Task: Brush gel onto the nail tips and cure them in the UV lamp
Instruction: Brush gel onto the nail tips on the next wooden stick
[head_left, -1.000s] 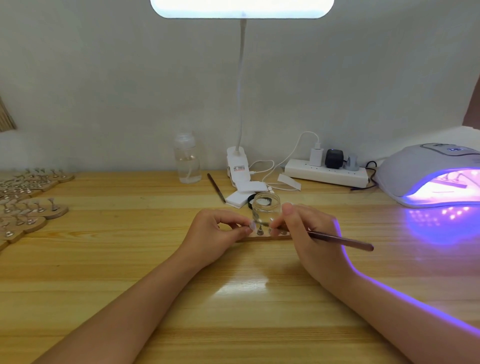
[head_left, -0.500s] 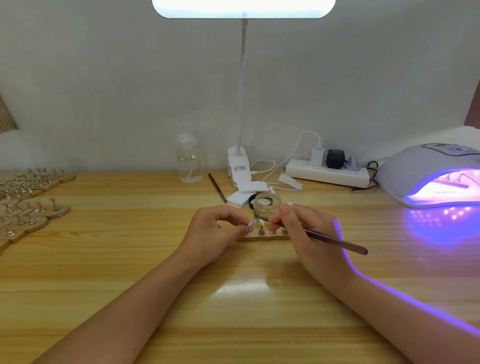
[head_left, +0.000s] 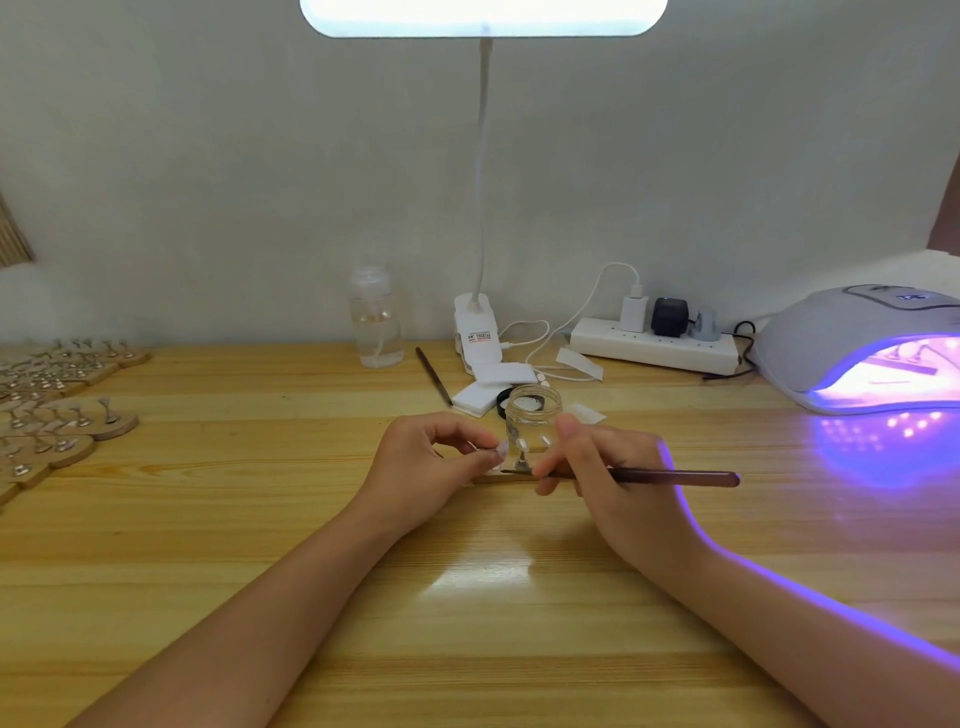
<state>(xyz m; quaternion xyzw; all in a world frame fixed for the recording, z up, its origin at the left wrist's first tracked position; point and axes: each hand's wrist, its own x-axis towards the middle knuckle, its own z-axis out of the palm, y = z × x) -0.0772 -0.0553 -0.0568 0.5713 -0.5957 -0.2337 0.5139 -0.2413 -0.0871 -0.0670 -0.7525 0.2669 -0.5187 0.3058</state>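
Observation:
My left hand (head_left: 431, 460) pinches a pale nail tip (head_left: 500, 448) on its small stand at the middle of the table. My right hand (head_left: 602, 470) grips a thin brown brush (head_left: 670, 475), whose tip points left at the base of that stand. Both hands work over a low wooden holder (head_left: 506, 478) carrying more nail tips (head_left: 521, 443). An open clear glass gel jar (head_left: 534, 415) stands just behind the holder. The UV lamp (head_left: 852, 338) at the right is lit purple, with a holder inside.
Several wooden holders with nail stands (head_left: 67, 415) crowd the left edge. At the back stand a clear bottle (head_left: 376, 325), a spare brush (head_left: 434, 375), white pads (head_left: 491, 387), the desk lamp's clip base (head_left: 475, 332) and a power strip (head_left: 654, 345) with cables.
My right hand has lowered the brush, so it now lies nearly level with its tip at the holder. My left hand keeps its pinch on the nail tip.

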